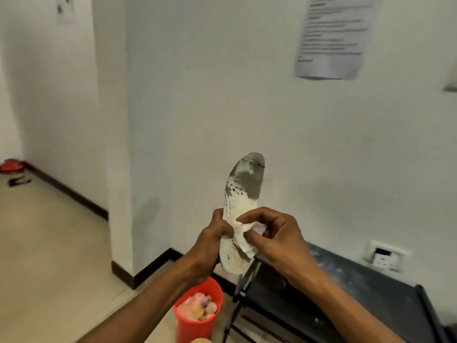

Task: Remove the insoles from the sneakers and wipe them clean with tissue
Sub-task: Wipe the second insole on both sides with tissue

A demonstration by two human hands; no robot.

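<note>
A white insole (243, 189) with a grey, speckled toe end stands nearly upright in front of the wall. My left hand (212, 241) grips it from the left around its lower half. My right hand (274, 233) pinches a crumpled white tissue (247, 237) against the insole's middle. The heel end of the insole shows below the tissue. No sneaker is in view.
A red bin (197, 315) with crumpled pastel waste stands on the floor below my hands. A dark metal table (371, 293) sits at the lower right against the wall, under a wall socket (384, 254). A paper notice (331, 35) hangs above. Red and dark items (12, 169) lie far left.
</note>
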